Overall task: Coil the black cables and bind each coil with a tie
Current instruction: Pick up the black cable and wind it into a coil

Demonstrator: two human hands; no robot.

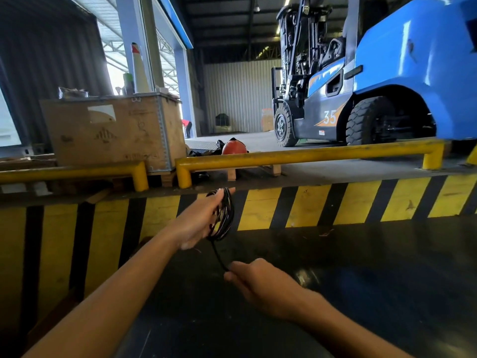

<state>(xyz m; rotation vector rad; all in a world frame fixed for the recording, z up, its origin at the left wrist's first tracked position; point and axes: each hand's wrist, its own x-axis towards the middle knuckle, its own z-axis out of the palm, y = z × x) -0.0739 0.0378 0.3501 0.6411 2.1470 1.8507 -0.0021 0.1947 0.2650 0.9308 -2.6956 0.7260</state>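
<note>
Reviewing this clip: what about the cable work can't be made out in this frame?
- Head view: how many loops the black coil has; strands blur together and the left hand covers part.
- The cable's free end: it vanishes into the right hand.
- Any tie: none can be made out; motion blur.

Single head-worn wide view faces forward and down, close over outstretched forearms

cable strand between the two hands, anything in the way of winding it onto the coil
Nothing visible. The strand runs free from the right hand up to the coil on the left hand, over bare dark floor.
</note>
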